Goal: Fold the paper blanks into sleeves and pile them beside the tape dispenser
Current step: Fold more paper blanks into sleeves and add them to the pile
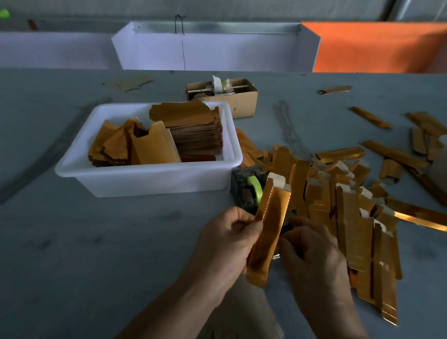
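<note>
White tub [144, 180], frame centre-left: stacked gold blanks [193, 130]. Left grip [226, 236] and right grip [310, 250] pinch shiny, creased gold sleeve [267, 229].

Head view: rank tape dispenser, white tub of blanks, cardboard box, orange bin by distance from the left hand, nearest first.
From the left hand:
1. Tape dispenser, just above the hand, partly behind the held sleeve.
2. White tub, up and to the left.
3. Cardboard box, behind the tub.
4. Orange bin, far back on the right.
</note>
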`<state>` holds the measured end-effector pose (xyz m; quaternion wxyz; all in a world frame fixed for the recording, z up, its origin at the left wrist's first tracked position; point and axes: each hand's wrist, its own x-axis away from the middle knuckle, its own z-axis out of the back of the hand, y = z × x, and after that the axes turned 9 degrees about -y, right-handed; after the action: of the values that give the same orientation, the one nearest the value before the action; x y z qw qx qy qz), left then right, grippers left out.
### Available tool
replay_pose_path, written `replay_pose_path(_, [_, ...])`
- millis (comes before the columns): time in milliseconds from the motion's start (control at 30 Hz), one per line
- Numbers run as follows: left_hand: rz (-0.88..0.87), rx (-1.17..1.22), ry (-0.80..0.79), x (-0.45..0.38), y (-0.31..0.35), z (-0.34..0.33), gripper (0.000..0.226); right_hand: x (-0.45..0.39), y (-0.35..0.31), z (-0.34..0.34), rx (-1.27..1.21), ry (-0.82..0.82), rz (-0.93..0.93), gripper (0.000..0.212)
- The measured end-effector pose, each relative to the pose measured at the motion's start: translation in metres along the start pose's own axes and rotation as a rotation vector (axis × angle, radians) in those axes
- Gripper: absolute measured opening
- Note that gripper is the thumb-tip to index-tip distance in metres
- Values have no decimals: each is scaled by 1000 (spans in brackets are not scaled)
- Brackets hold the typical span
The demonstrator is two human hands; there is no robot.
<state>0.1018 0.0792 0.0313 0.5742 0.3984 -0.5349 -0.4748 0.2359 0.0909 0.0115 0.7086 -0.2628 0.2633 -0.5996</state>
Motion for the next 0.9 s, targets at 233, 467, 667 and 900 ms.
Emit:
replay_pose_path(233, [55, -34, -20, -1, 9, 2, 10, 6, -9, 8, 116, 91, 40, 7])
replay_pose_path(467, [48, 30, -60, 9, 10, 6, 8, 13, -17, 40, -510, -133, -27, 13])
replay_pose_path(667, [55, 139, -94, 19, 9, 10, 8, 15, -29, 40, -359, -270, 136, 18])
replay_pose_path(900, [42, 169, -77, 26, 8, 7, 8, 17, -36, 36, -170, -190, 174, 33])
